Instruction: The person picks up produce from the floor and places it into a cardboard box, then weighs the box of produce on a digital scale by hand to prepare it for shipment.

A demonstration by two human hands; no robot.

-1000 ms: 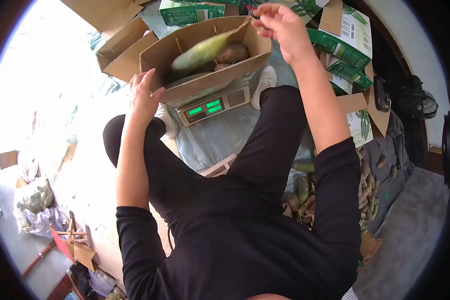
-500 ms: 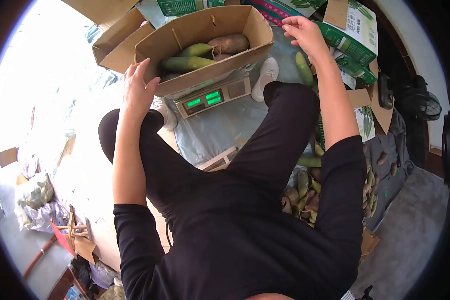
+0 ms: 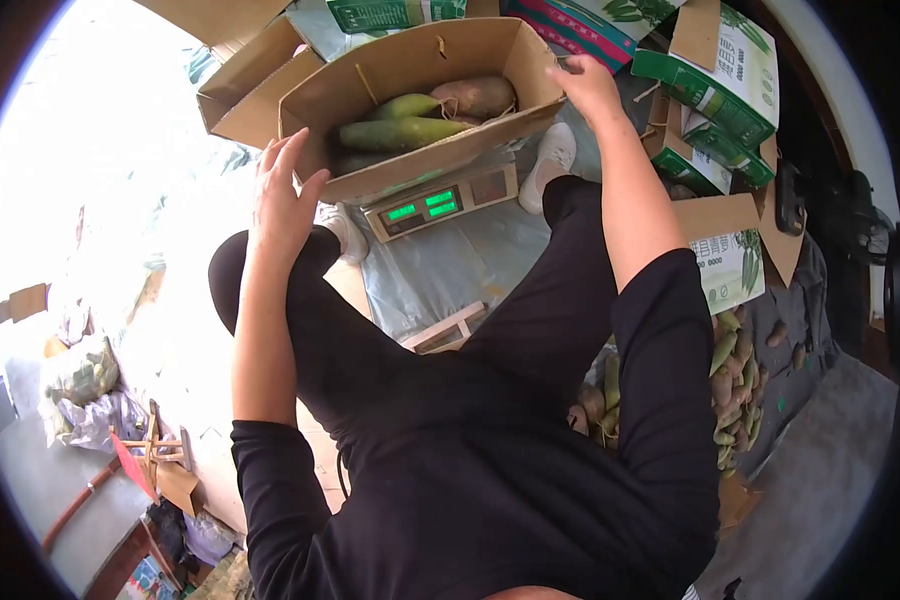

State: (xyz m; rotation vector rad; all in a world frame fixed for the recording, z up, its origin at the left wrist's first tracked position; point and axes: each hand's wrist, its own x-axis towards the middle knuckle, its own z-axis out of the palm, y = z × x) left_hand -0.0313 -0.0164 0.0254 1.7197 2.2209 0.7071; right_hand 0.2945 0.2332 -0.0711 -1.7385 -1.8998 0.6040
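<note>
An open cardboard box rests on a weighing scale with a green lit display. Inside lie green radishes and a brownish-red root; the front wall hides their lower parts. My left hand is at the box's left end, fingers stretched and thumb apart, beside the front corner. At the opposite end, my right hand has its fingertips bent onto the box's upper right edge. Whether my left fingers press on the cardboard is hard to tell.
Green and white printed cartons are stacked on the right. Another open carton stands at the left of the box. Loose roots lie on dark cloth at my right. A wooden piece sits between my legs, and a black fan stands far right.
My right hand has come down and inward to the box's right edge, its fingers now closer together. My left hand stays by the left end. The whole view has shifted slightly.
</note>
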